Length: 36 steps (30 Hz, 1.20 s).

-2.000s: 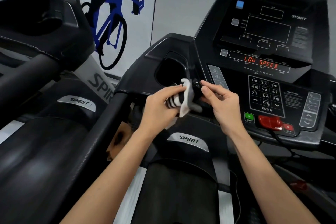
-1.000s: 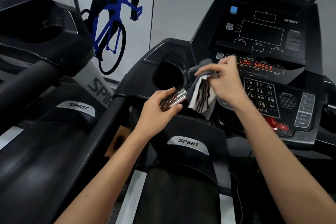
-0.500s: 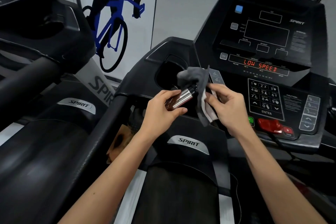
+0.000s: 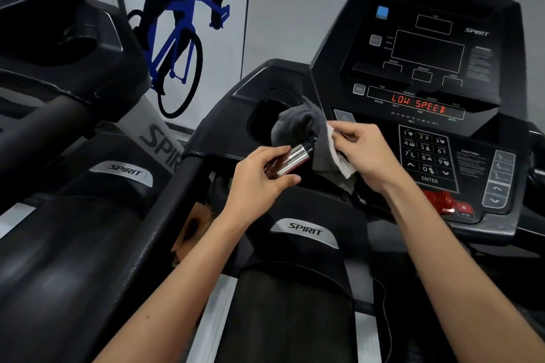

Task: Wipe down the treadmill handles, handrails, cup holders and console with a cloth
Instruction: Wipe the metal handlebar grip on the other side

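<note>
Since half a second ago, almost nothing has shifted: both hands stay in front of the treadmill's left cup holder, and the cloth hangs a little lower over the bottle's tip.

From the head camera, the left hand (image 4: pixel 259 177) is closed around a small spray bottle (image 4: pixel 290 160), a shiny metallic cylinder with a dark cap, tilted so its top points up and to the right into the cloth. The right hand (image 4: pixel 364 150) pinches the cloth (image 4: pixel 300 127) between thumb and fingers; the fabric is dark grey on its bunched upper part, with a white edge folded out beside the fingers. It drapes over the bottle's tip and seems to touch it, though the fold hides the exact contact.

Behind the cloth lies the cup holder (image 4: pixel 261 124), a dark recess in the black side panel. To the right rises the console (image 4: pixel 427 68), its red display reading "LOW SPEED", with a number keypad (image 4: pixel 426 153) just beyond the right hand and a red safety key (image 4: pixel 439 200) below it. A silver SPIRIT badge (image 4: pixel 305 230) sits on the motor cover between the forearms. A second treadmill (image 4: pixel 73 97) stands to the left, and a blue bicycle graphic (image 4: pixel 180 38) marks the wall.
</note>
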{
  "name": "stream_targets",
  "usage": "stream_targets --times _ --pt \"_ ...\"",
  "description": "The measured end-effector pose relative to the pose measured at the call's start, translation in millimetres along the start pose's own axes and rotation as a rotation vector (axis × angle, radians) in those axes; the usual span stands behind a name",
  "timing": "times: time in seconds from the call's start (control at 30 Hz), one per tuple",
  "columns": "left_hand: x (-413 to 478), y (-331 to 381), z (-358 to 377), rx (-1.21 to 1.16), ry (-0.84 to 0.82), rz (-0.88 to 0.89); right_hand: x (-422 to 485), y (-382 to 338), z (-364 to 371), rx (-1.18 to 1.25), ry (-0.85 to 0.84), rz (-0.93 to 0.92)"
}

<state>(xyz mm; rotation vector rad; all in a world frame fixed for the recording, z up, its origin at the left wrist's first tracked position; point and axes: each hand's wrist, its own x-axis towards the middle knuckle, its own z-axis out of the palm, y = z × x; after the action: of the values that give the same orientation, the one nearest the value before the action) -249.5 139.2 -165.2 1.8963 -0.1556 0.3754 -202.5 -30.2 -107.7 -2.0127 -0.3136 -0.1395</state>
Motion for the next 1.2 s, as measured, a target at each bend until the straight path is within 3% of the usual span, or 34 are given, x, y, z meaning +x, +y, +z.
stream_targets --times 0.07,0.17,0.27,0.43,0.67,0.83,1.0,1.1,1.2 --pt "0 0 0 0.0 -0.01 -0.001 -6 12 2 0.147 0.07 0.083" --pt "0 -1 0 0.01 -0.018 0.011 -19 19 6 0.127 0.205 0.101" --pt "0 -1 -1 0.015 -0.023 0.015 -37 10 7 -0.041 0.235 -0.043" --pt "1 -1 -1 0.03 -0.029 0.025 -30 -8 13 -0.301 0.12 -0.282" --pt "0 -1 -2 0.032 -0.021 0.015 5 -13 6 -0.124 -0.039 -0.009" --pt "-1 -2 -2 0.021 -0.021 0.015 -13 11 3 0.121 0.072 0.066" --pt "0 -3 -1 0.007 -0.019 0.011 -34 9 0 -0.009 0.126 -0.021" --pt "1 -2 -1 0.02 -0.018 0.013 -25 -5 4 -0.101 0.091 -0.11" --pt "0 -2 -1 0.037 -0.025 0.014 -8 -15 8 -0.148 0.025 -0.077"
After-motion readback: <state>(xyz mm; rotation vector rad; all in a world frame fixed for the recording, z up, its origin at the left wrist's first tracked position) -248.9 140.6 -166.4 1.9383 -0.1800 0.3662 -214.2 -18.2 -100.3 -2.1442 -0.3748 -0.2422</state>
